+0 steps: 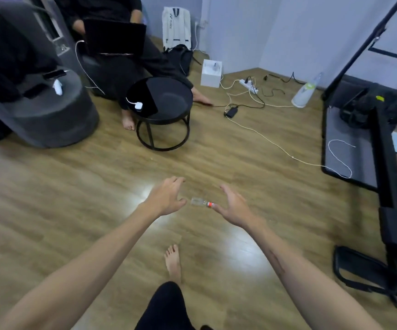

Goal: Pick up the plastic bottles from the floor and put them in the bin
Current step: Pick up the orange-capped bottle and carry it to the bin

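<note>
A small clear plastic bottle (200,202) with an orange-red cap lies on its side on the wooden floor, cap pointing right. My left hand (166,196) hovers just left of it, fingers spread and relaxed. My right hand (232,206) is just right of it, palm turned inward, thumb tip near the cap. Neither hand holds the bottle. A second clear bottle (308,90) with a green label leans near the far wall. No bin is in view.
A round black side table (161,110) stands ahead, with a seated person (121,55) and grey chair (50,110) behind it. Cables and a power strip (248,85) trail across the floor. A black treadmill (359,144) fills the right side. My bare foot (173,260) is below.
</note>
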